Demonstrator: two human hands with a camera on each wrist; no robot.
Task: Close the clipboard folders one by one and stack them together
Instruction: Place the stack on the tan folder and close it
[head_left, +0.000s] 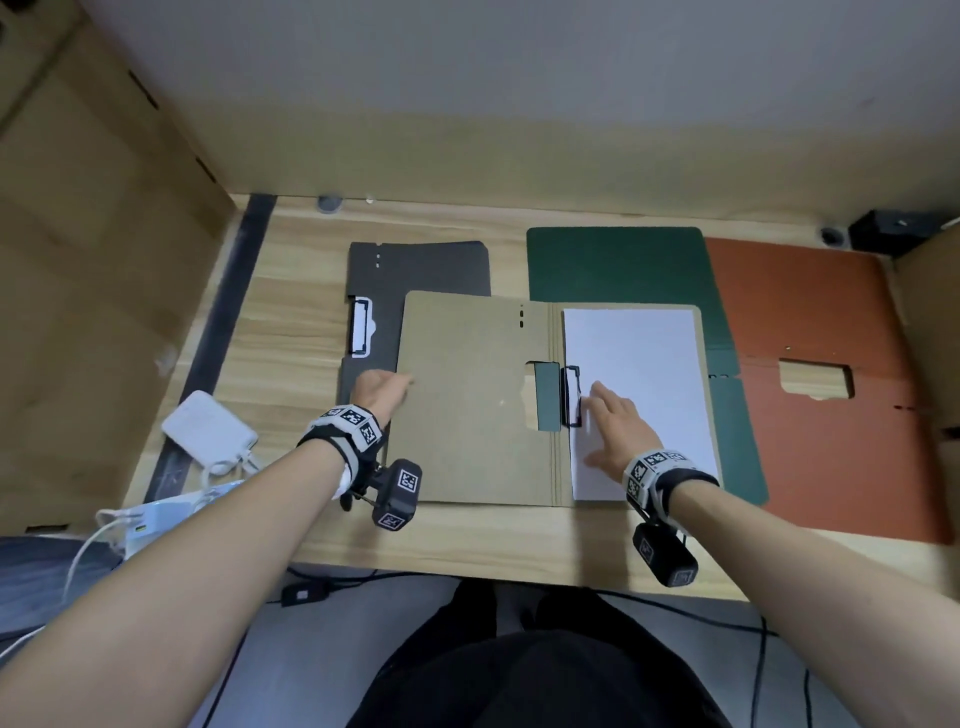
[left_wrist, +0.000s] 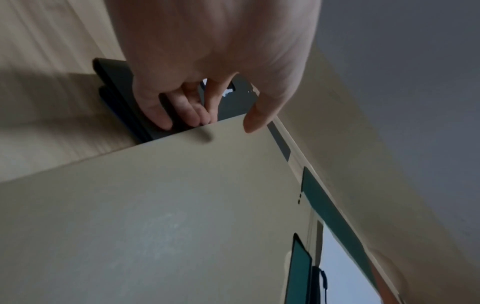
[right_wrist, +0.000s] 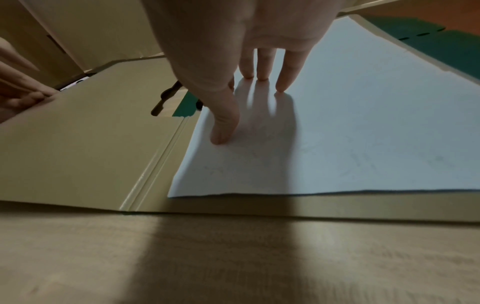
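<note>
A tan clipboard folder (head_left: 467, 395) lies open in the middle of the wooden table, on top of the others. Clipped white paper (head_left: 639, 374) covers its right half. My left hand (head_left: 400, 382) pinches the cover's left edge (left_wrist: 155, 205), fingers curled under it and thumb on top. My right hand (head_left: 608, 421) lies flat on the paper (right_wrist: 337, 133), fingertips (right_wrist: 281, 86) pressing down beside the black clip (head_left: 571, 397). Partly under the tan one lie a black folder (head_left: 415, 270) at the back left, an open green folder (head_left: 613, 265) and an open red folder (head_left: 810, 338) at the right.
A white charger (head_left: 208, 428) with cables sits at the table's left front corner. A cardboard wall (head_left: 104, 260) stands along the left side, and a black box (head_left: 888, 228) is at the back right corner. The table's front edge (head_left: 467, 551) runs close to my body.
</note>
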